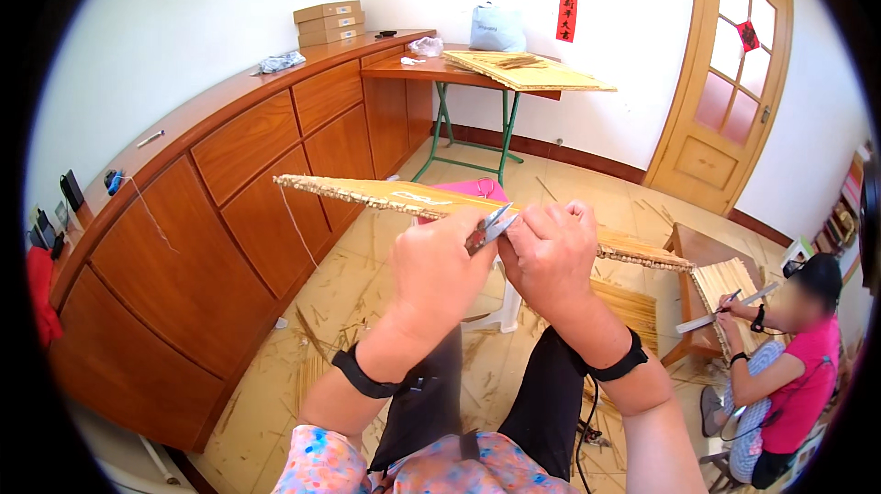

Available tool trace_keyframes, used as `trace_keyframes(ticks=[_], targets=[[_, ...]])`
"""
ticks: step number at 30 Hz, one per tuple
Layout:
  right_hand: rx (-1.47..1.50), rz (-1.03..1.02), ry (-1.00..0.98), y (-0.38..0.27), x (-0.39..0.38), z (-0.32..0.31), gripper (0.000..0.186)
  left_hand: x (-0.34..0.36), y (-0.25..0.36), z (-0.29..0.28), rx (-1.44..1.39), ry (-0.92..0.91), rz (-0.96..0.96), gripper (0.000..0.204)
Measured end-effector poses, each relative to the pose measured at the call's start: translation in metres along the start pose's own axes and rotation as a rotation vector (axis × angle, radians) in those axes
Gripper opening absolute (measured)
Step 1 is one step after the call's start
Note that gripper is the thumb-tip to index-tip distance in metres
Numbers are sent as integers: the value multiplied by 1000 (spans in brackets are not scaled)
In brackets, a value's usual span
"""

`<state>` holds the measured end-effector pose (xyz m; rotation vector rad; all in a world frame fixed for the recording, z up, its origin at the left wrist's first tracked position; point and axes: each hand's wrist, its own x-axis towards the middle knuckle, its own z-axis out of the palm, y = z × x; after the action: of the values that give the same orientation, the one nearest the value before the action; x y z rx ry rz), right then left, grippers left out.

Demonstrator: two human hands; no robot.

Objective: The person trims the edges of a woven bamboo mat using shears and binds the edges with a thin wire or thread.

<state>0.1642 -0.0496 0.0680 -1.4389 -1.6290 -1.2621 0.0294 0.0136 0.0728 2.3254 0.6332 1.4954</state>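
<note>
Before me lies a straw-coloured panel of bundled stalks (367, 193), its rough edge toward me. My left hand (440, 264) is closed around a pair of scissors (496, 222), with the metal blades pointing up and to the right. Close beside the blades, my right hand (553, 251) pinches at the panel's near edge. Whatever its fingertips hold is too small to make out. Both hands cover the middle of the panel edge, and a thin string hangs from its left end.
A pink stool (473, 188) stands beyond the panel. Wooden cabinets (275, 209) line the left. More panels (528, 70) lie on a green-legged table. At right, a seated person (789, 356) marks a panel with a pen and ruler. Loose stalks litter the floor (349, 329).
</note>
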Motion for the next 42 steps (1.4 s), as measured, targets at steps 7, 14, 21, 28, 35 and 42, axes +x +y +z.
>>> trace_keyframes(ticks=[7,14,21,28,35,42], targets=[[-17,22,-2,-9,-10,2,14,-25,-7,9,-230,188,106,10],[-20,58,-11,2,-17,9,24,-57,-15,-5,-464,-208,300,13],[-22,48,92,61,22,-5,18,-70,-55,-6,-302,-132,57,12],[-39,134,45,107,38,-12,20,-69,-51,-6,-340,-136,72,8],[-5,146,85,121,44,-12,21,-65,-58,-4,-382,-95,30,9],[15,132,102,106,54,-18,21,-24,-38,-1,-363,-12,94,6]])
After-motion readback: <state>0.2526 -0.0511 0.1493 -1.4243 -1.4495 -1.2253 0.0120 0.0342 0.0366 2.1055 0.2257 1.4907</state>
